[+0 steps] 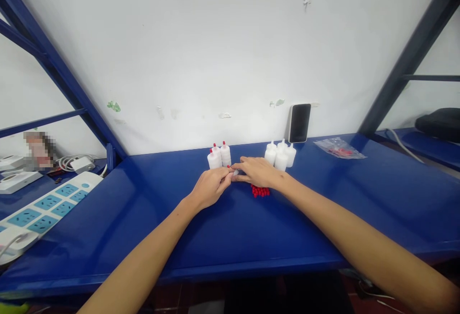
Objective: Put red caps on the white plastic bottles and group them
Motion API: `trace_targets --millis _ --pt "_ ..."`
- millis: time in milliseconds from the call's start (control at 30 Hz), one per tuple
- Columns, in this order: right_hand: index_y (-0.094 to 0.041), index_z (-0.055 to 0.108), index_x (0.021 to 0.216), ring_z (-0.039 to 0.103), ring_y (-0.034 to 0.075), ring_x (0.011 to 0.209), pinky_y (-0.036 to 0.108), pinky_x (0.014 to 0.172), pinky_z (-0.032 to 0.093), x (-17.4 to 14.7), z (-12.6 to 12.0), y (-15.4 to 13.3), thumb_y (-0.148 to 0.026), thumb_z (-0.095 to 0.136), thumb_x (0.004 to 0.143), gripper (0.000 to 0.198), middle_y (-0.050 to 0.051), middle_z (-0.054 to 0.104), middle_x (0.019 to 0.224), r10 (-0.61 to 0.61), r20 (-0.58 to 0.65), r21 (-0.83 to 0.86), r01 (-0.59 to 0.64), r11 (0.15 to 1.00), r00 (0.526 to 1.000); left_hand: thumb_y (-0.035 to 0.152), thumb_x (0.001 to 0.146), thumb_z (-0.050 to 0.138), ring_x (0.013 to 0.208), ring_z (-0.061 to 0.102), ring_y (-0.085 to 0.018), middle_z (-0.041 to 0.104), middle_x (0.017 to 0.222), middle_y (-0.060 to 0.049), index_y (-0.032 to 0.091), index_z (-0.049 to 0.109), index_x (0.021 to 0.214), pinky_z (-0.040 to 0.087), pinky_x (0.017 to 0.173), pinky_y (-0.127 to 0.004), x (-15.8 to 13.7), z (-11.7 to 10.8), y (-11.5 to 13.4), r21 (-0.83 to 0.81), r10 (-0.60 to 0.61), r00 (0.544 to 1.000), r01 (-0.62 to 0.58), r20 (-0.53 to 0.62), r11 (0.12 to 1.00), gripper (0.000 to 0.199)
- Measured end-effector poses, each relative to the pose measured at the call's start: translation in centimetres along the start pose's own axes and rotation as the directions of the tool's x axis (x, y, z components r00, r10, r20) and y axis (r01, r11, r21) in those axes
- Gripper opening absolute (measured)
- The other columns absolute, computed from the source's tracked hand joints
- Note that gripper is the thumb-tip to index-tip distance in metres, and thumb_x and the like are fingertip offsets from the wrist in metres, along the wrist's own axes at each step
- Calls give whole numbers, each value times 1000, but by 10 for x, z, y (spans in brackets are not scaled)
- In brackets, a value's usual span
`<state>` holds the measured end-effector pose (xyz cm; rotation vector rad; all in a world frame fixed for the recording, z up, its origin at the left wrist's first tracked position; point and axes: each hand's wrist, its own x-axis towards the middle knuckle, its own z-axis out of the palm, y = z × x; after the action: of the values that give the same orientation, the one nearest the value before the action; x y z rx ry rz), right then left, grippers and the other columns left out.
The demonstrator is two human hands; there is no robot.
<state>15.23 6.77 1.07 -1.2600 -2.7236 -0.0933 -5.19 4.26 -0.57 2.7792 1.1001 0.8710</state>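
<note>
At the middle of the blue table, my left hand (214, 187) is closed around a small white squeeze bottle (235, 172), which is mostly hidden by fingers and seems to lie tilted. A red tip (229, 166) shows by the fingertips. My right hand (259, 171) comes in from the other side, thumb and fingers gripping the same bottle. Just behind my left hand stand three white bottles (214, 161) with red caps. Beyond my right hand are several white bottles (281, 162) with bare nozzles. A cluster of small red caps (260, 191) lies below my right hand.
Against the wall leans a white device with a black screen (300, 123). A clear plastic bag (339, 148) with red pieces lies to its right. On the left are a power strip (53, 206) and white cables (81, 161). Blue frame posts (61, 72) flank the table (151, 227).
</note>
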Motion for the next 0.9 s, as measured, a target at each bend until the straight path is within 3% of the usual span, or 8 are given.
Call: trace_targets --millis 200,300,433,567,667,767,900 --pt "-25 61 122 61 22 81 27 59 29 -6 -9 -1 -73 55 79 65 6 66 95 97 -141 118 -80 990 985 27 101 38 76 63 -15 69 83 -3 18 65 88 46 72 -25 0 -1 0 4 23 1000 -23 0 1000 32" --pt "-21 66 106 58 20 76 28 60 28 -14 -18 -4 -61 54 84 48 4 66 86 193 -251 214 -140 967 948 27 101 38 71 58 -14 63 74 -3 17 60 78 44 69 -25 0 -2 1 48 64 996 -61 -67 997 33" --pt "-17 62 75 52 15 69 28 62 28 -23 -22 -15 -45 40 94 41 3 61 77 63 -283 349 41 936 957 26 100 38 52 45 -11 51 58 1 17 49 65 35 54 -24 -1 -5 6 169 212 965 -186 -152 968 38" --pt "-17 55 65 50 14 63 28 63 29 -26 -18 -30 -38 26 99 50 1 58 67 -48 -232 481 157 863 972 24 98 40 47 44 -10 54 55 2 17 52 66 33 51 -24 -1 -5 11 287 367 910 -305 -193 908 35" --pt "-18 52 64 48 14 60 28 63 29 -26 -16 -35 -39 22 100 52 1 55 63 -88 -219 488 187 853 972 23 98 40 47 45 -10 56 55 1 17 54 69 32 51 -24 -1 -4 14 340 429 876 -343 -221 876 32" --pt "-19 49 72 42 13 57 27 62 27 -26 -17 -36 -42 26 98 41 -1 50 62 -66 -239 475 176 862 969 22 97 39 45 43 -10 54 53 1 17 50 65 31 50 -25 0 -4 15 361 454 853 -350 -259 864 34" --pt "-21 47 83 39 13 57 26 61 26 -28 -20 -36 -41 29 98 31 -4 47 64 -59 -264 486 185 854 963 21 98 37 46 43 -10 53 53 1 18 45 63 33 51 -25 -1 -4 14 347 411 874 -313 -260 884 36"
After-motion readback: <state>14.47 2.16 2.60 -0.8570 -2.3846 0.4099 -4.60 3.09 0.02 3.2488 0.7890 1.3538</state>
